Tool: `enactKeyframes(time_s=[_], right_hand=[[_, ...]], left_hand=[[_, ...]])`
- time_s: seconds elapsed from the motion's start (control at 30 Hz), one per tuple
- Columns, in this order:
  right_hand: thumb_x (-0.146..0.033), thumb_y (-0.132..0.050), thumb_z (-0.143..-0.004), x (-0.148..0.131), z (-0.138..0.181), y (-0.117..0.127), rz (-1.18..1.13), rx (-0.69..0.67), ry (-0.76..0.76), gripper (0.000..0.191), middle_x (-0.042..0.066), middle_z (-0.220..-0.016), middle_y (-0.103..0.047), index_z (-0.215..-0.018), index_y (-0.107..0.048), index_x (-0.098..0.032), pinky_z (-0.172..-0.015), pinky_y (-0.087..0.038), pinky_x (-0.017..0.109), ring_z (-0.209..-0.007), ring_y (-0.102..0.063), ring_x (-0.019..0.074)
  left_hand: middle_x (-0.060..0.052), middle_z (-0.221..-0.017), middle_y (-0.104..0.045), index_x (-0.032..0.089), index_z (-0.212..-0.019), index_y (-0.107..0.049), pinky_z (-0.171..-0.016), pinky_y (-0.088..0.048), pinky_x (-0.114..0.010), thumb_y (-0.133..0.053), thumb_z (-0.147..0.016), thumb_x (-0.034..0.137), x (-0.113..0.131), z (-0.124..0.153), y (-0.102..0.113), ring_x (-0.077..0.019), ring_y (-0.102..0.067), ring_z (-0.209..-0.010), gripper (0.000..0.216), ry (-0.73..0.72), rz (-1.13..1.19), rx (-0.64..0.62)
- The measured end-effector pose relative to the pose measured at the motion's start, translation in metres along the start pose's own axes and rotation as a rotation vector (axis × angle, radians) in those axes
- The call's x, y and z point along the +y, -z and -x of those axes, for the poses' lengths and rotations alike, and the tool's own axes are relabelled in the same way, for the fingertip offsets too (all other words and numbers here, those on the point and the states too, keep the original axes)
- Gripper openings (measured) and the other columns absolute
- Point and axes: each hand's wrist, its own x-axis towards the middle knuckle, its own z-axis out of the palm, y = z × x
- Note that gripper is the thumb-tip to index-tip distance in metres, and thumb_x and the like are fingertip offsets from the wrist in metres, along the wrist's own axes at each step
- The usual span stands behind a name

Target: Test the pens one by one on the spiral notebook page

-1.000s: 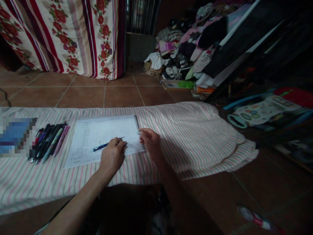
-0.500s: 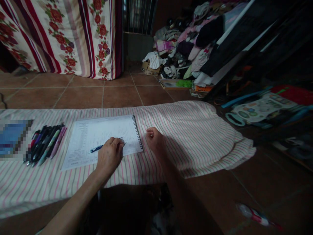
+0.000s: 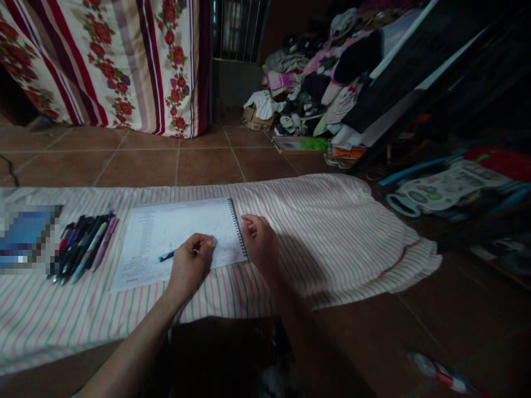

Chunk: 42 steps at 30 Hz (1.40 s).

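Note:
A white spiral-bound notebook [image 3: 166, 235] lies open on a pink-striped cloth [image 3: 332, 232] spread over the floor. My left hand [image 3: 189, 268] rests on the page, fingers pinched round a blue pen [image 3: 166, 256] whose barrel points left. My right hand [image 3: 260, 243] sits at the notebook's spiral edge with fingers curled, touching the binding. A row of several pens [image 3: 83, 246] lies to the left of the notebook.
A blurred blue item [image 3: 25, 235] lies at the far left on the cloth. A floral curtain [image 3: 103, 61] hangs behind. Piled clothes [image 3: 315, 83], a toy panel [image 3: 443, 188] and dark furniture crowd the right. A wrapped object [image 3: 437, 373] lies on the tiles.
My right hand moved back left to the spiral edge after drawing away from it. My left hand stays on the page with the pen, shifted slightly.

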Motion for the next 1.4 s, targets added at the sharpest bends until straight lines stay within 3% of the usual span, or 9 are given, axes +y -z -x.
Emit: enactKeyframes(time_s=[0.3,0.53,0.63,0.77,1.03,1.4], right_hand=[[-0.023,-0.05,-0.079,-0.015,0.009,-0.016,-0.273,-0.215,-0.013,0.017,0.002,-0.079,-0.069,-0.085,-0.066,-0.02,-0.059,-0.05,0.023,-0.065,-0.062,0.0128],[-0.024,-0.054,-0.075,-0.026,0.011,-0.024,-0.413,-0.286,-0.078,0.016,-0.001,-0.069,-0.069,-0.081,-0.069,-0.022,-0.056,-0.05,0.022,-0.06,-0.063,0.0124],[-0.025,-0.054,-0.076,-0.031,0.011,-0.027,-0.456,-0.307,-0.096,0.016,-0.001,-0.07,-0.07,-0.08,-0.069,-0.022,-0.056,-0.051,0.022,-0.062,-0.065,0.013],[-0.024,-0.055,-0.076,-0.034,0.011,-0.028,-0.421,-0.309,-0.089,0.014,0.0,-0.078,-0.07,-0.082,-0.068,-0.022,-0.061,-0.051,0.023,-0.069,-0.065,0.0135],[-0.02,-0.056,-0.076,-0.035,0.012,-0.034,-0.309,-0.276,-0.029,0.014,0.001,-0.083,-0.067,-0.083,-0.067,-0.023,-0.063,-0.051,0.024,-0.071,-0.062,0.0129],[-0.017,-0.055,-0.079,-0.043,0.017,-0.035,-0.127,-0.237,0.092,0.013,0.002,-0.082,-0.066,-0.085,-0.066,-0.021,-0.069,-0.047,0.025,-0.072,-0.06,0.014]], left_hand=[[0.003,-0.053,-0.053,0.015,-0.066,-0.06,-0.051,-0.037,-0.021,-0.061,-0.071,0.031,0.004,-0.004,0.004,-0.0089,-0.046,-0.051,0.017,-0.01,0.094,0.028],[0.003,-0.05,-0.056,0.014,-0.071,-0.06,-0.039,-0.027,-0.018,-0.072,-0.058,0.036,0.009,-0.004,0.002,-0.0058,-0.04,-0.038,0.028,0.177,0.408,0.013],[0.0,-0.054,-0.061,0.013,-0.071,-0.061,-0.041,-0.032,-0.018,-0.076,-0.053,0.034,0.013,-0.003,0.002,-0.0063,-0.045,-0.042,0.031,0.222,0.496,0.024],[-0.001,-0.056,-0.063,0.012,-0.069,-0.062,-0.049,-0.04,-0.02,-0.078,-0.05,0.031,0.016,-0.003,-0.001,-0.0099,-0.055,-0.05,0.031,0.255,0.571,0.038],[0.0,-0.057,-0.063,0.013,-0.068,-0.063,-0.059,-0.048,-0.023,-0.077,-0.05,0.03,0.016,-0.004,-0.003,-0.0102,-0.058,-0.054,0.029,0.259,0.588,0.044],[-0.001,-0.057,-0.065,0.011,-0.069,-0.067,-0.057,-0.05,-0.023,-0.075,-0.054,0.022,0.012,-0.004,0.001,-0.0109,-0.06,-0.052,0.02,0.287,0.631,0.063]])
